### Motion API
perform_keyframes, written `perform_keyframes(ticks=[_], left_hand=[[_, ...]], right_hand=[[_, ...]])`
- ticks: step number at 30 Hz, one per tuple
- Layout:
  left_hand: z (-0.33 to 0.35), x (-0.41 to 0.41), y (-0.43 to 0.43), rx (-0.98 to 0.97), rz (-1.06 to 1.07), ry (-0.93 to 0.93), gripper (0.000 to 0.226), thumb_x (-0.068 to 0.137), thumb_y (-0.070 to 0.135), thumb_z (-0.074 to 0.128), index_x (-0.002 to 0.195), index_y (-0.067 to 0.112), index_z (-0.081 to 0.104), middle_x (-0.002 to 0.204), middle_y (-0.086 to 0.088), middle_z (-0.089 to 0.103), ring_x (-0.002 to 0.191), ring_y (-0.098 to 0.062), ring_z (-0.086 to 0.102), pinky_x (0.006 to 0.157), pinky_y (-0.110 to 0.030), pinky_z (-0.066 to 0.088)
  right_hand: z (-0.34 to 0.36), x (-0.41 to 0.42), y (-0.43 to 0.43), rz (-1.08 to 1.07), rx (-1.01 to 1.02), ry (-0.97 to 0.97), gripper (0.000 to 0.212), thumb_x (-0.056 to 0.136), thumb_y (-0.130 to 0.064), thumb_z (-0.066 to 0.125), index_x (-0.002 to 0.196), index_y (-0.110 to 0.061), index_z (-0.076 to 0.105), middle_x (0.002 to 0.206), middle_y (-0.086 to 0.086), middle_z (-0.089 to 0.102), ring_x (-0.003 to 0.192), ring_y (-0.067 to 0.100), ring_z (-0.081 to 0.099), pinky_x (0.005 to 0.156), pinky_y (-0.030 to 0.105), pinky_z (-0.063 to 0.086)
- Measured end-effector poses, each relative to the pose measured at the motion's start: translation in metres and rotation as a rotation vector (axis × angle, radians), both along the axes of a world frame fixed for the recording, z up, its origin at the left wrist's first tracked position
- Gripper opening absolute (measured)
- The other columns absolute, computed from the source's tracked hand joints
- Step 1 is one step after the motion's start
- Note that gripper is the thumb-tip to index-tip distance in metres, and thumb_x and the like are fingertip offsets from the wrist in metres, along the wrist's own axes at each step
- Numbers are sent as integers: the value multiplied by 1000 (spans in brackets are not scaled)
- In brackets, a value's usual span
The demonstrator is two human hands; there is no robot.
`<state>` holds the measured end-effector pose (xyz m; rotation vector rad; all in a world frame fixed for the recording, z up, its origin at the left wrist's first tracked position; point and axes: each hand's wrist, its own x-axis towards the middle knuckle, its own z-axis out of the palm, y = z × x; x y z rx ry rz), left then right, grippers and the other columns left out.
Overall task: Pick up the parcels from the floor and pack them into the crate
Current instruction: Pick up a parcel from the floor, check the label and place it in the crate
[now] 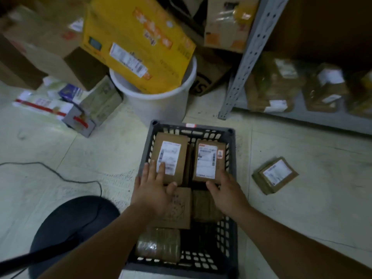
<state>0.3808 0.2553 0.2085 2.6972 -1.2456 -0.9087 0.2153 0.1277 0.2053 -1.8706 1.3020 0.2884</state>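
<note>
A dark slatted plastic crate (232, 150) sits on the floor right in front of me. At its far end lie two brown labelled parcels side by side, a left parcel (171, 143) and a right parcel (209, 158). My left hand (155, 190) rests flat with spread fingers on the near end of the left parcel. My right hand (225, 190) touches the near edge of the right parcel, fingers apart. Nearer to me in the crate lie a printed brown box (181, 210), a taped parcel (203, 206) and a tape-wrapped bundle (159, 244). One small labelled parcel (274, 175) lies on the floor right of the crate.
A white bucket (159, 99) holding a tilted yellow box (136, 41) stands behind the crate. Cardboard boxes and flat packets (60, 103) pile at the back left. A grey metal shelf (247, 57) with wrapped parcels stands at the right. A black cable (60, 176) crosses the floor on the left.
</note>
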Motion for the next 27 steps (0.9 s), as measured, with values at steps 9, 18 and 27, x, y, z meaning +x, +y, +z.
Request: perform_keyframes(ticks=[9, 18, 27], left_hand=[[36, -115, -152, -96, -202, 150, 75, 96, 54, 29, 150, 23, -12, 157, -1, -21, 144, -19, -21, 120, -40, -4], [-61, -237, -289, -17, -49, 380, 75, 94, 55, 32, 152, 23, -4, 159, 1, -13, 146, -18, -13, 120, -39, 2], [-220, -272, -340, 34, 408, 481, 84, 78, 65, 54, 145, 21, 28, 153, -7, 30, 141, -32, 28, 111, -53, 32]], right_hand=[[25, -112, -125, -179, -44, 60, 55, 96, -49, 44, 135, -11, 46, 135, 10, 53, 125, 27, 49, 103, 36, 41], [-65, -217, -287, -106, 10, 119, 63, 100, -41, 42, 152, -11, 22, 154, 11, 31, 139, 26, 33, 108, 30, 30], [-182, -235, -359, -53, 21, 144, 62, 99, -49, 39, 146, -9, 31, 147, 14, 39, 129, 30, 44, 85, 29, 37]])
